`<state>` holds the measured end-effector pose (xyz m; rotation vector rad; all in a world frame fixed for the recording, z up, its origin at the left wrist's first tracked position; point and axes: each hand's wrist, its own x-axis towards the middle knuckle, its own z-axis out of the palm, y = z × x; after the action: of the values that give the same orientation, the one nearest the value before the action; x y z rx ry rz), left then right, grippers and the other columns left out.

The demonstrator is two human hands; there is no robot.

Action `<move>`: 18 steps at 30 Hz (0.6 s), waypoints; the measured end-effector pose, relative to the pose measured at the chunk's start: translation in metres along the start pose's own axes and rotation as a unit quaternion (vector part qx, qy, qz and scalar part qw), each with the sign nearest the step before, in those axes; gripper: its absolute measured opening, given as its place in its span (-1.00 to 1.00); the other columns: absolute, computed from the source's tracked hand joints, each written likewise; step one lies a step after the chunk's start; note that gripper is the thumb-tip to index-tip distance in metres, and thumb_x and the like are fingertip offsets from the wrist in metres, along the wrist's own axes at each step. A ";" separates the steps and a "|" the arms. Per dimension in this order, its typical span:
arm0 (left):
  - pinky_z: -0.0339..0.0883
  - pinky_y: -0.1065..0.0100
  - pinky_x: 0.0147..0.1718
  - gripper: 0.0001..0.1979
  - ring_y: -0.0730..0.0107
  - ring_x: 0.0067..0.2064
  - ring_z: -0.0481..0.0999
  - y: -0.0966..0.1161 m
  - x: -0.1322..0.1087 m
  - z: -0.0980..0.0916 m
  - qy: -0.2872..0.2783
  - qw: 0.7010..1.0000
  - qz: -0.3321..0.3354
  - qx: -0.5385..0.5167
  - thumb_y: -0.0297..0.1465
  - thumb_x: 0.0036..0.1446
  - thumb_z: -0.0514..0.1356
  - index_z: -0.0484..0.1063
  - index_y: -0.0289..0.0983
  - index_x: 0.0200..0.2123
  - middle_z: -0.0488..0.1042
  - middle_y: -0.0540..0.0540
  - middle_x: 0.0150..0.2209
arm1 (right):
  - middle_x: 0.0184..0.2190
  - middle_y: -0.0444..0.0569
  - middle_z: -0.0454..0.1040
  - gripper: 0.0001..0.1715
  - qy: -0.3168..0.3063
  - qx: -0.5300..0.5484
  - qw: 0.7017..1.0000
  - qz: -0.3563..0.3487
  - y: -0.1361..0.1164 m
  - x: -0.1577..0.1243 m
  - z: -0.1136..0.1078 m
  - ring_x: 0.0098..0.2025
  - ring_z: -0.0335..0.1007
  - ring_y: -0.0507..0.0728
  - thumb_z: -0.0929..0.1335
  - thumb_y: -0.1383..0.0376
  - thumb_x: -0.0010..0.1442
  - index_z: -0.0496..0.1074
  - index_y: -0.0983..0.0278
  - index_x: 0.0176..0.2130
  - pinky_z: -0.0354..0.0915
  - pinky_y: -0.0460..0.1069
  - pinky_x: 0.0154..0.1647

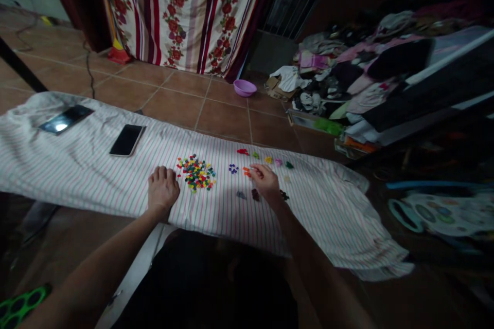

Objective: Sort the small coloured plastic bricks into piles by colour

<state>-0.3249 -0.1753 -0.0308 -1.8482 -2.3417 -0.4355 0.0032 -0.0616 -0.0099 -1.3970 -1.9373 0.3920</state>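
A mixed pile of small coloured pieces (196,174) lies on the striped cloth (216,211). My left hand (163,186) rests palm down just left of that pile, fingers lying on the cloth. Over the small orange pieces (246,170), my right hand (266,181) has thumb and fingertips pinched together; whatever is between them is too small to make out. Around it sit single-colour groups: purple pieces (233,168), red pieces (243,151), yellow pieces (268,160), pink pieces (278,162), dark green pieces (289,165), grey pieces (241,195), brown pieces (255,195) and black pieces (284,195).
Left on the cloth lie a phone (127,140) and a dark shiny tablet-like slab (66,119). Beyond the table, a purple basin (245,88) stands on the tiled floor before a flowered curtain (177,15). Heaped clothes (347,67) fill the right side.
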 end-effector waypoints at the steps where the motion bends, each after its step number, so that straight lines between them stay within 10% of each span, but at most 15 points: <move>1: 0.15 0.05 0.00 -0.73 -0.04 0.10 0.26 0.000 0.000 0.000 0.001 1.000 -0.001 -0.002 -0.39 0.20 -0.03 0.38 -0.34 -0.14 0.36 -0.33 -0.05 | -0.32 0.01 0.51 -0.71 -0.025 0.013 1.000 -0.013 -0.014 -0.005 0.011 -0.35 0.42 0.10 0.30 0.22 0.20 0.55 0.29 -0.19 0.37 -0.03 -0.26; 10: 0.16 0.06 -0.03 -0.73 -0.04 0.07 0.28 0.000 0.000 -0.001 -0.002 1.000 -0.002 -0.013 -0.40 0.21 -0.06 0.38 -0.35 -0.15 0.36 -0.34 -0.07 | -0.25 -0.04 0.49 -0.77 -0.195 -0.017 0.974 -0.112 -0.099 -0.021 0.100 -0.19 0.42 0.07 0.29 0.36 0.27 0.55 0.22 -0.20 0.32 -0.07 -0.11; 18: 0.15 0.06 -0.04 -0.72 -0.03 0.06 0.30 0.000 0.000 -0.001 0.012 1.000 0.004 -0.005 -0.40 0.23 -0.08 0.38 -0.35 -0.16 0.37 -0.35 -0.09 | -0.24 0.03 0.51 -0.73 -0.230 -0.219 0.942 -0.108 -0.123 -0.014 0.126 -0.17 0.42 0.12 0.26 0.36 0.31 0.54 0.24 -0.28 0.33 -0.05 -0.10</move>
<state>-0.3253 -0.1758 -0.0299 -1.8459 -2.3210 -0.4665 -0.1677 -0.1006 -0.0293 -1.4256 -2.6602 0.1971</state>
